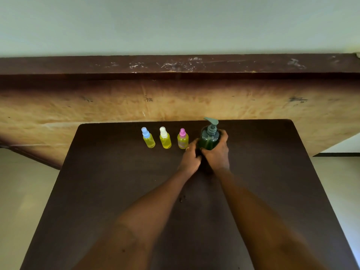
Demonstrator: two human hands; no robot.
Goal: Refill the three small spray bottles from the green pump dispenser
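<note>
So both hands are wrapped around the green pump dispenser (209,140). The left hand (191,157) grips low on its near-left side and the right hand (218,152) curls round the right side, thumb up by the shoulder. The dispenser stands upright between them, long axis vertical. Its pump head pokes out above the fingers with the spout pointing away and to the left.

What matters for the next bit, I reckon, is that the three small bottles sit in a row off to the left of the left hand. The pink-capped bottle (182,139) is just beside its knuckles, the white-capped bottle (165,138) is further out, and the blue-capped bottle (148,138) is furthest. All three are upright with caps on and look yellow inside. The left hand is clearly the nearer one for grabbing them.

Everything sits toward the far end of a dark brown surface (116,191). Past the hands there's a scuffed wooden panel (97,106) with a dark ledge on top, then a pale wall (175,26).
</note>
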